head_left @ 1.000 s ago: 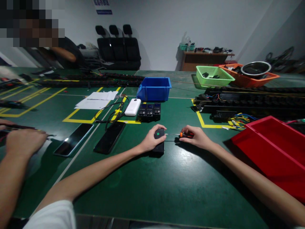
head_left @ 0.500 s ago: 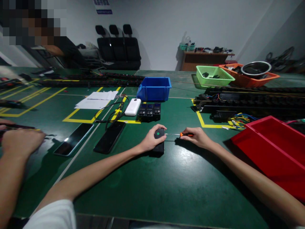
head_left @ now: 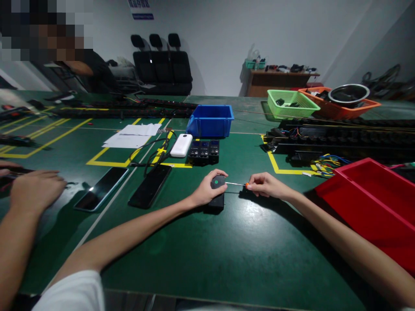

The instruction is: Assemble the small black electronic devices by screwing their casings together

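Note:
My left hand [head_left: 209,190] is closed around a small black box [head_left: 218,203] with a green dot on top, steadying it on the green table. In my right hand [head_left: 267,185] is a screwdriver [head_left: 247,185] with an orange handle, now mostly covered by the fingers. Its thin metal shaft lies level and points left, the tip at the right side of the box. Whether the tip sits in a screw is too small to tell. Beyond the box stand several similar black units [head_left: 203,152] side by side, near a white power bank [head_left: 181,145].
Two phones [head_left: 101,189] and a black cable lie to the left, below some white papers [head_left: 131,136]. A blue bin [head_left: 212,121] stands behind. On the right are a red bin [head_left: 366,207] and black wired assemblies [head_left: 340,137]. A co-worker's hands [head_left: 35,190] work at far left.
My right hand has shifted its grip on the screwdriver, with the fingers now covering more of the orange handle. My left hand and the black box stay in place.

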`<state>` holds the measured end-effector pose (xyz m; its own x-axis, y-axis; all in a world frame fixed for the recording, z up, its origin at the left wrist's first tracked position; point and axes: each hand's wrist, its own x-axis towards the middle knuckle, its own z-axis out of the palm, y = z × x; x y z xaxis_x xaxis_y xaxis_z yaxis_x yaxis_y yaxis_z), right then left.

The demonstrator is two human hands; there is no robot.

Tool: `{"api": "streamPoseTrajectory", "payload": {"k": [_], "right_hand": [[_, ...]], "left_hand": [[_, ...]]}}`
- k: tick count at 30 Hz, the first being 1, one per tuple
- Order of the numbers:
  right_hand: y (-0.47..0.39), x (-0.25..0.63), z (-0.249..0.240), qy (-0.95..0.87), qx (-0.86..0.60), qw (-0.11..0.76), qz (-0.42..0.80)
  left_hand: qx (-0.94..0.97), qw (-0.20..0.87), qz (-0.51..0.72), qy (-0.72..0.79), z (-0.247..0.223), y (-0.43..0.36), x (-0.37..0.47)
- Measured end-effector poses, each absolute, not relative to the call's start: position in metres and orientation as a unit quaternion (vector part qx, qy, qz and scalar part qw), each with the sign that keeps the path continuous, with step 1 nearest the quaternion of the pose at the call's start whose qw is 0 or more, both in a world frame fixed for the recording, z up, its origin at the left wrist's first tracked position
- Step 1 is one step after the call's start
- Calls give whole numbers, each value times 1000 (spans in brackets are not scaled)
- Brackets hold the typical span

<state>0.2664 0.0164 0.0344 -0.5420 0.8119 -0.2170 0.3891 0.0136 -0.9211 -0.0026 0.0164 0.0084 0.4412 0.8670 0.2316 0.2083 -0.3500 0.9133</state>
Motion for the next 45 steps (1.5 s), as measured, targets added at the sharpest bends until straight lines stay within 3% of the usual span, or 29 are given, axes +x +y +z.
{"api": "streamPoseTrajectory", "payload": {"k": [13, 21, 26, 39, 45], "right_hand": [[18, 266, 26, -734, -445, 298, 417], [17, 275, 29, -830, -409, 273, 264], [15, 274, 37, -828, -399, 251, 303], [15, 267, 42, -666, -447, 197, 563], [16, 264, 40, -708, -456, 210, 496]], "left_hand": [[727, 438, 376, 372, 10, 16, -2], [723, 443, 375, 375, 9, 16, -3], [717, 448, 378, 377, 10, 16, -2], [720, 446, 379, 372, 9, 17, -3], [721, 444, 379, 374, 9, 17, -2]]}}
